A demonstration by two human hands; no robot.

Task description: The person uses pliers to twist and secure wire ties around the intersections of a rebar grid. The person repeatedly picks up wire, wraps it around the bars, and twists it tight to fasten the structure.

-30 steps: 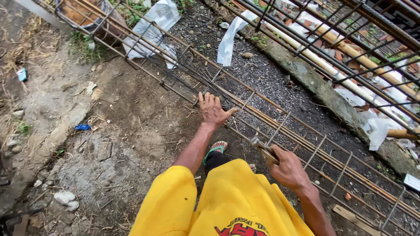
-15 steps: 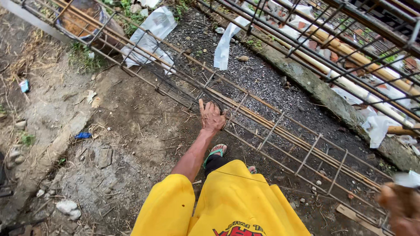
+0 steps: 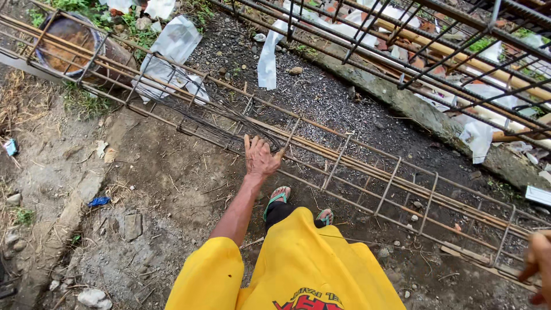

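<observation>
The rebar cage (image 3: 356, 172) lies on the dirt, a long frame of rusty bars and square stirrups running from ten o'clock to four o'clock across the view. The left hand (image 3: 259, 156) rests on it at centre, palm down, fingers spread and flat over the near bars — pressing rather than gripping, right beside a bundle of thin dark tie wire (image 3: 221, 123) that sprawls toward ten o'clock. The right hand (image 3: 538, 265) sits at the four o'clock edge, mostly cut off; its fingers look curled, but I cannot tell whether they hold anything.

By my reading, the work is at the steadying stage: one hand pins the cage near a stirrup while the other is away from the joint. A next move would call for bringing the right hand back to the bars near the left, with wire within reach.

Hard to make out: where individual wires end in the tangle. The far end of the cage is hidden under a second cage (image 3: 447, 51) at one o'clock. A rusty drum (image 3: 74, 49) stands at eleven o'clock.
</observation>
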